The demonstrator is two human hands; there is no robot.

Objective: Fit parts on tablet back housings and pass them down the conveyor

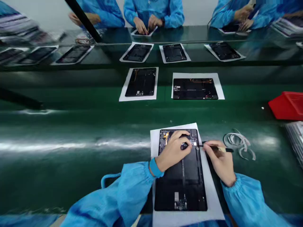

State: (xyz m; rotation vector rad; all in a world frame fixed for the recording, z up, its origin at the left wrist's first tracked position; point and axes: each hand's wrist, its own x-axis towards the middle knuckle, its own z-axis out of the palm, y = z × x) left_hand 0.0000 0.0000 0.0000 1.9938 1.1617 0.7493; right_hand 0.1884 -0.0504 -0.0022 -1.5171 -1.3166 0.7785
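An opened black tablet chassis (182, 183) lies on a white sheet (210, 201) in front of me on the green belt. My left hand (174, 149) rests on its upper part, fingers curled and pinching a small dark part near the top edge. My right hand (219, 159) is closed around a thin black tool with a yellowish band (216, 147). The tool's tip points left and touches the tablet's upper right corner, beside my left fingertips. Both arms wear blue sleeves, and a blue coiled strap circles my left wrist.
A heap of white peeled strips (239, 143) lies right of my right hand. A red tray (287, 105) sits at the right edge. Two more tablets on white sheets (142, 82) (195, 89) lie farther up the belt. Other workers in blue (153, 14) handle tablets across the line.
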